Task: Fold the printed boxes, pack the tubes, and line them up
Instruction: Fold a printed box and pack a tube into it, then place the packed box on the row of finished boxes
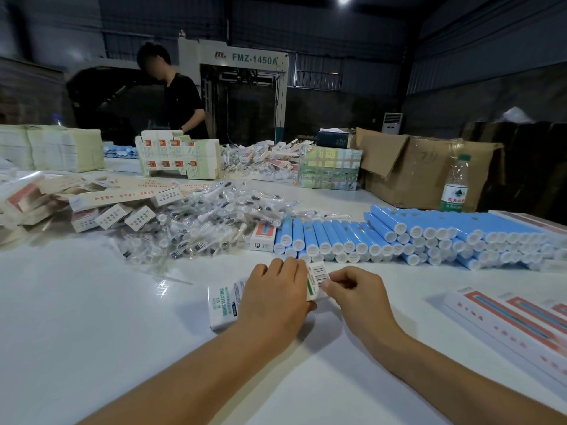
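Head view: the white worktop (92,332) fills the lower frame, and every place below is given from the printed box (225,305) lying on it near the middle. Far behind that box stands a grey machine (245,96) lettered FMZ-1450A, with a person in a black shirt (181,102) in front of its left side. Behind the box and well to its right, an open cardboard carton (408,167) sits on the worktop, a clear water bottle (455,184) with a green cap just beside it. Just behind the box and stretching away to its right lies a stacked pile of blue tubes (414,234) with white end caps facing the camera. Behind the box and to its left spreads a heap of clear-wrapped brush heads (196,222); further left lie loose flat printed cartons (101,204), and beyond those stand bundled stacks of carton blanks (179,157). Near the box on its right, at the frame edge, finished red-and-white boxes (515,326) lie side by side in a row. One small upright box (262,237) stands touching the left end of the tube pile. The left hand (273,299) lies over the printed box, its grip curled round the body. The right hand (359,292) is at the box's right end, its grip pinched together on the barcoded end flap (317,276), thumb and fingertips closed on the card.
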`<action>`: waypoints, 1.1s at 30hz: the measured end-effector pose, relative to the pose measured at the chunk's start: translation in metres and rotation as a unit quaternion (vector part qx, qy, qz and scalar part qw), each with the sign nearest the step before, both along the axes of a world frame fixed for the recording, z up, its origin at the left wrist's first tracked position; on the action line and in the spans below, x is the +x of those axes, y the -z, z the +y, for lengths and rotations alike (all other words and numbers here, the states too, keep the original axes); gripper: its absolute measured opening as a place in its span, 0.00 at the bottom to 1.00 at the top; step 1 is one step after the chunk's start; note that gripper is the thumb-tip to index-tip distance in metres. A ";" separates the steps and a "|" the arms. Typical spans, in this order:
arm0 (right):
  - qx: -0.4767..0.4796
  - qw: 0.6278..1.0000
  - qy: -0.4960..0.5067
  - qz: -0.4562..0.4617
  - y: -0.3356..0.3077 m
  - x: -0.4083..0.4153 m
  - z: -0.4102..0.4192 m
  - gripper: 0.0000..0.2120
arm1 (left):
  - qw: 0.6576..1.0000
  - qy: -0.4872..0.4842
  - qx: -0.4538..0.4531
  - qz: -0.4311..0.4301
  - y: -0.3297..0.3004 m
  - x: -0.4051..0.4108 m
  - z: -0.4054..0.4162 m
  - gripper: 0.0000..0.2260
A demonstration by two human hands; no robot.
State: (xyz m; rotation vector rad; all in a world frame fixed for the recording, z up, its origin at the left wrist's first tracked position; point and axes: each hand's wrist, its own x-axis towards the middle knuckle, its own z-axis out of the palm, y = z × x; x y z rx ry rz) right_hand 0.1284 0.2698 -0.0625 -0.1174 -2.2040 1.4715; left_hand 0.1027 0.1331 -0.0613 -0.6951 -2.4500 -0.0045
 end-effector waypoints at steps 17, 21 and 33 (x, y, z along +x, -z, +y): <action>0.144 0.973 -0.181 0.025 0.008 0.004 -0.022 0.31 | 0.368 0.220 0.805 -0.409 -0.035 -0.015 -0.012 0.15; 0.167 0.971 -0.166 0.037 0.012 0.002 -0.019 0.28 | 0.455 0.191 0.761 -0.420 -0.023 -0.023 -0.016 0.18; 0.313 0.947 -0.063 -0.050 -0.021 0.000 0.030 0.23 | 0.871 0.020 0.406 -0.277 0.022 -0.055 -0.048 0.14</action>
